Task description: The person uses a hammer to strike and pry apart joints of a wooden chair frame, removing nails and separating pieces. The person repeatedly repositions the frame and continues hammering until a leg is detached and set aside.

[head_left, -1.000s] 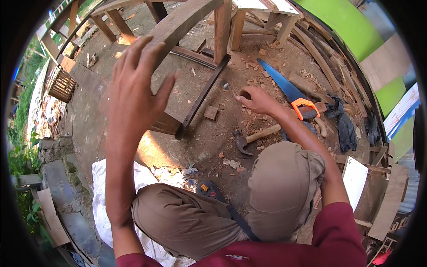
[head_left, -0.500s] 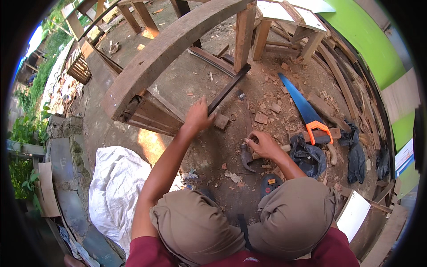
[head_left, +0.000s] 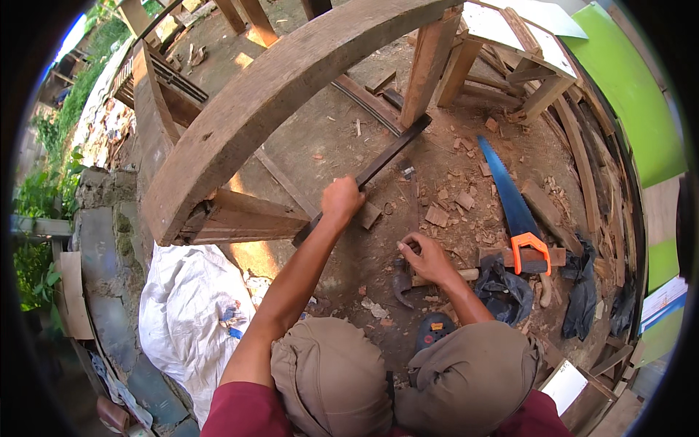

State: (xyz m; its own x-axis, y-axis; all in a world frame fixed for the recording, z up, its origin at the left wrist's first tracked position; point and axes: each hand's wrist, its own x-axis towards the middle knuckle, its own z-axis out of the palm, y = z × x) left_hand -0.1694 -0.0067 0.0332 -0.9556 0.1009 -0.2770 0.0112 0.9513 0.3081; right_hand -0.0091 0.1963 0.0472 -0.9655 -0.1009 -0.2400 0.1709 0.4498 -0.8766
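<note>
My left hand [head_left: 342, 200] is closed round a dark wooden bar [head_left: 393, 156] that runs low between two legs of a wooden frame. The frame's thick curved top rail [head_left: 291, 87] arches over from the left toward the far side. My right hand [head_left: 428, 261] is held above the ground with bent fingers and thumb pinched together; anything between them is too small to make out. Just below it lies a claw hammer [head_left: 402, 284], its light handle partly hidden behind my wrist. A small wood block [head_left: 368, 215] is beside my left hand.
A handsaw [head_left: 510, 197] with an orange handle lies to the right, near black plastic bags [head_left: 504, 291] and wood offcuts. A white sack [head_left: 193, 306] lies at left by a low block wall [head_left: 105, 266]. Stacked planks [head_left: 593, 175] line the right side.
The curved rail's near end has come closer and to the left as the frame shifts. My left hand keeps its grip on the bar. My right hand stays near the hammer.
</note>
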